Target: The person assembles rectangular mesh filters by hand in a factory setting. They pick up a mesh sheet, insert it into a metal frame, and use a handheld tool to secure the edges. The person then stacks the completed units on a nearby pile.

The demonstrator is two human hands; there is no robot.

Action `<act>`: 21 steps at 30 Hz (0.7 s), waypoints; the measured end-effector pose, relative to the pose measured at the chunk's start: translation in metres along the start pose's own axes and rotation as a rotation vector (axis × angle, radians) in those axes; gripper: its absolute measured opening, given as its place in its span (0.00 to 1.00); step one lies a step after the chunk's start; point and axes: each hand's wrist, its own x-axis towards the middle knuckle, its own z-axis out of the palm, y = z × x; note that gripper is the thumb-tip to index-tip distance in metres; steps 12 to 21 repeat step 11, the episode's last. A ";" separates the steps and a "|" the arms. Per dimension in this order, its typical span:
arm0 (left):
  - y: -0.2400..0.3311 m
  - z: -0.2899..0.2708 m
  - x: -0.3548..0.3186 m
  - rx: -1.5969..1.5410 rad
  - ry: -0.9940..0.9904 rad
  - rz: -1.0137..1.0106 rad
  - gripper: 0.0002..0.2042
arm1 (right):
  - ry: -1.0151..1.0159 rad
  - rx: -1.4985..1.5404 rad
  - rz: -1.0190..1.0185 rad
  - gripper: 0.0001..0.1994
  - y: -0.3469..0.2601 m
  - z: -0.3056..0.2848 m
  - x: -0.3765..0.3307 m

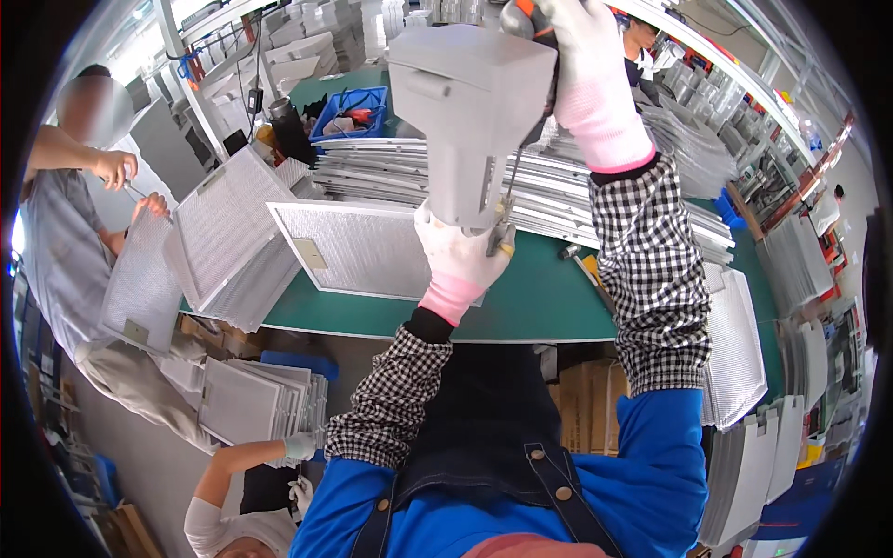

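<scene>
A grey plastic housing with a narrowing lower end fills the upper middle and hides part of what lies behind it. My left hand, in a white glove with a pink cuff, is closed at that lower end, by a small dark metal piece. What its fingers grip is partly hidden. Raised at the upper right, my right hand, gloved alike, is wrapped round an orange and black tool, mostly cut off and covered. Below my left hand, a framed silver mesh panel lies on the green table.
Stacked metal strips lie behind the panel, near a blue basket. More mesh panels lean at the left, where a co-worker stands holding one. Another person is at lower left. A mesh panel hangs over the right edge.
</scene>
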 end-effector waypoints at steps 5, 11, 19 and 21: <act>-0.007 0.027 -0.013 -0.126 0.026 -0.033 0.18 | -0.141 0.109 0.066 0.10 0.058 -0.039 0.002; -0.029 0.039 -0.027 -0.138 -0.081 -0.056 0.12 | -0.296 0.551 0.412 0.08 0.046 -0.009 -0.012; -0.029 0.039 -0.027 -0.138 -0.081 -0.056 0.12 | -0.296 0.551 0.412 0.08 0.046 -0.009 -0.012; -0.029 0.039 -0.027 -0.138 -0.081 -0.056 0.12 | -0.296 0.551 0.412 0.08 0.046 -0.009 -0.012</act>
